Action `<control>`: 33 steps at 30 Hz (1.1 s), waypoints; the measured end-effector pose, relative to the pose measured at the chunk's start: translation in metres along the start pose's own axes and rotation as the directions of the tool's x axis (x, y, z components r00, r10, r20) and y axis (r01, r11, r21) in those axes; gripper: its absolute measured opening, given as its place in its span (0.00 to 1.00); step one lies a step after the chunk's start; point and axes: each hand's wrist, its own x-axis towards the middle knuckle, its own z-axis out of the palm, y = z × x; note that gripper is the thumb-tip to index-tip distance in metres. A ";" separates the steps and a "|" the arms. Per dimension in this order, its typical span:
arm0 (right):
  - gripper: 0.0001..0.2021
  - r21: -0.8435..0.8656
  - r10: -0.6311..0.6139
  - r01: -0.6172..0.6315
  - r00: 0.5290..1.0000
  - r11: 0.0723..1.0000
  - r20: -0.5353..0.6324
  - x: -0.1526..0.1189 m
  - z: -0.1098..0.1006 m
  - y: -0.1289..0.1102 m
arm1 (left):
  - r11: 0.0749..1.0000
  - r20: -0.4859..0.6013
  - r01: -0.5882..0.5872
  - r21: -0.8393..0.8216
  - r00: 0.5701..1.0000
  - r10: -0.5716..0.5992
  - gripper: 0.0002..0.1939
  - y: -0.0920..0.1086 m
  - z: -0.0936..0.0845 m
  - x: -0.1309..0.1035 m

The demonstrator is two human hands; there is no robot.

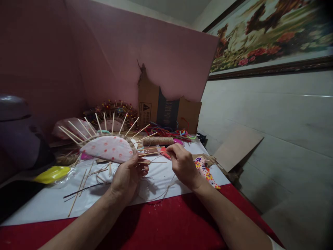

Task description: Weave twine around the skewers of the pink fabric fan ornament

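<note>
A half-round piece [108, 148] covered in white cloth with red dots has thin wooden sticks fanning out from its curved, twine-wrapped edge. My left hand [127, 177] grips its right end, thumb on the front and fingers behind. To the right, my right hand [182, 163] is closed in a pinch near the tips of the lowest sticks; what lies between its fingertips is too small to make out. A loose length of twine [166, 192] hangs and curls below the hands over the white table covering.
Loose sticks [78, 194] and a yellow packet [53, 174] lie at the left. Behind are a twine roll [158, 141], coloured cords, torn cardboard [149, 100] and a similar decorated piece. Flower-patterned material [206, 173] lies right of my right hand.
</note>
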 end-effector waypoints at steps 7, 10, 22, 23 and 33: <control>0.09 -0.021 0.032 -0.033 0.999 0.999 -0.042 0.002 0.001 0.007 | 1.000 0.009 0.006 0.020 1.000 -0.006 0.12 -0.001 0.000 0.000; 0.07 -0.043 0.014 -0.018 0.997 0.999 -0.082 0.002 -0.001 0.002 | 0.998 -0.040 -0.001 0.067 0.999 0.004 0.11 -0.001 0.003 0.000; 0.07 0.090 -0.093 0.106 0.987 0.990 -0.130 -0.005 -0.004 -0.017 | 0.961 -0.011 0.131 0.245 0.991 -0.132 0.13 -0.008 -0.001 0.000; 0.07 0.091 -0.097 0.110 0.986 0.990 -0.133 -0.005 -0.005 -0.017 | 0.958 -0.003 0.129 0.256 0.991 -0.133 0.13 -0.009 -0.002 0.000; 0.06 0.120 -0.089 0.102 0.990 0.988 -0.110 -0.008 -0.002 -0.016 | 0.959 0.059 0.119 0.259 0.989 -0.139 0.13 -0.010 0.000 -0.002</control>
